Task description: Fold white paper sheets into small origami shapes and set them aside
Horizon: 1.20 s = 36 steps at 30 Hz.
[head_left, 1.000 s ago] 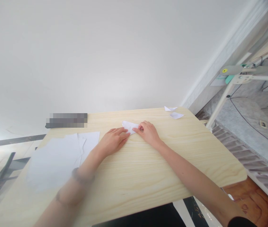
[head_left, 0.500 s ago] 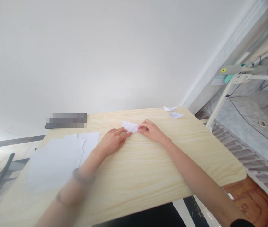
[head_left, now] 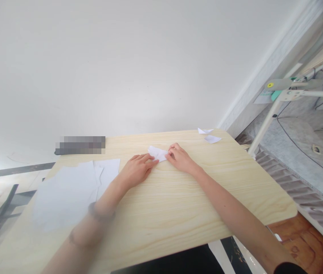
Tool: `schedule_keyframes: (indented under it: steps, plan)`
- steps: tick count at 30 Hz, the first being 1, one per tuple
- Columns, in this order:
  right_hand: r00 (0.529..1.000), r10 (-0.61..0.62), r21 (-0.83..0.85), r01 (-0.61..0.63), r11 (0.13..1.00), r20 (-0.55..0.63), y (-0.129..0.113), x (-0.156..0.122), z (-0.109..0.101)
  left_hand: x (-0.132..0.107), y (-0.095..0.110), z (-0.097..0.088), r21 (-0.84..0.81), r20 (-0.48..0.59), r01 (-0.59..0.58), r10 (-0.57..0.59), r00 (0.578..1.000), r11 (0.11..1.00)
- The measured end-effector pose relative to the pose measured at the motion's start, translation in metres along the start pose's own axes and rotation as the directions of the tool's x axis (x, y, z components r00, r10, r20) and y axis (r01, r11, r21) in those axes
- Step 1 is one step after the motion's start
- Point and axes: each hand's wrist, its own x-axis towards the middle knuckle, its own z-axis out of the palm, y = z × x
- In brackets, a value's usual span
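Observation:
A small folded piece of white paper (head_left: 158, 153) lies on the light wooden table between my two hands. My left hand (head_left: 139, 169) holds its left end, fingertips on the top and thumb along the lower edge. At the paper's right tip, my right hand (head_left: 181, 158) has thumb and fingers closed in a pinch; the curled fingers partly cover that tip. Farther right, near the back corner, sit two folded white paper pieces, one (head_left: 205, 131) behind the other (head_left: 212, 139).
White paper sheets (head_left: 64, 194) lie overlapping on the table's left side, partly under my left forearm. A dark, pixelated object (head_left: 80, 145) stands at the back left edge. Behind the table (head_left: 178, 213) rises a white wall (head_left: 138, 68). A white metal frame (head_left: 266, 121) stands to the right.
My right thumb and fingers have shifted slightly at the paper's right tip. The left hand stays nearly still, and the paper looks almost the same.

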Motion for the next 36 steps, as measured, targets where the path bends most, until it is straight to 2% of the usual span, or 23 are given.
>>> schedule_keyframes:
  steps: [17, 22, 27, 30, 36]
  plan:
    - [1.0, 0.005, -0.04, -0.005, 0.999, -0.001, -0.003, 0.0, 0.0, 0.001, 0.001, 0.0, 0.011, 0.026, 0.015, -0.015, 1.0, 1.0]
    - [0.999, 0.014, -0.04, -0.016, 0.999, -0.047, -0.006, -0.002, 0.002, 0.002, 0.001, 0.001, 0.007, 0.026, 0.016, -0.017, 1.0, 1.0]
    - [0.994, 0.019, 0.007, -0.018, 1.0, -0.112, -0.01, -0.005, 0.006, 0.002, 0.002, 0.002, 0.003, 0.025, 0.016, -0.016, 1.0, 1.0]
    - [0.996, 0.042, 0.053, -0.038, 0.998, -0.081, -0.008, -0.004, 0.004, 0.002, 0.001, 0.001, 0.012, 0.038, 0.018, -0.018, 0.999, 1.0]
    - [0.996, 0.09, 0.304, -0.094, 0.948, 0.028, 0.004, 0.001, -0.006, 0.002, 0.001, 0.001, -0.004, 0.04, 0.025, -0.025, 0.999, 1.0]
